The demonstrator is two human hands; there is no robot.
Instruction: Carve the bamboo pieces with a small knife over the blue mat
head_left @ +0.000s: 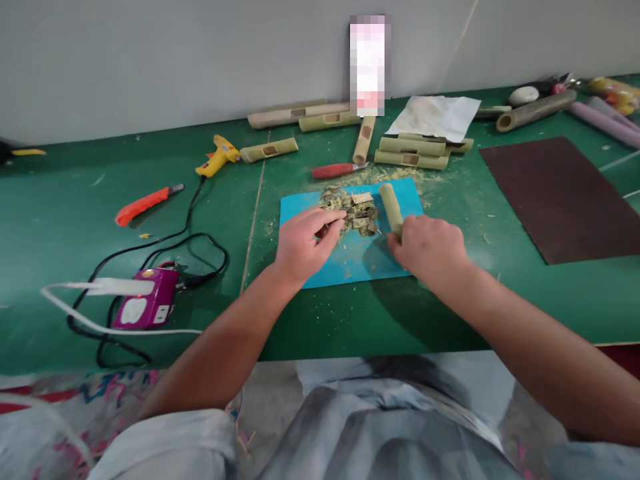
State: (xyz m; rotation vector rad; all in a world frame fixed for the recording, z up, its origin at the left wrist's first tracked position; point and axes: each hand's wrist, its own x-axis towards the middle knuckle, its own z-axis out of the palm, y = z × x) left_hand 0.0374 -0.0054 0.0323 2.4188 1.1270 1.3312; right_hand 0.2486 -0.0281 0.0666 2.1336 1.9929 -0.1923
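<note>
My left hand rests on a blue cutting mat, its fingers curled and pinched at the edge of a pile of small cut bamboo chips; what the fingertips hold is too small to make out. My right hand is closed around the near end of a short green bamboo tube, which lies on the mat and points away from me. Both forearms reach in from the bottom of the view.
On the green table lie a red-handled knife, an orange utility knife, a yellow glue gun with a black cord, a purple power strip, several cut bamboo tubes, white paper and a dark brown board.
</note>
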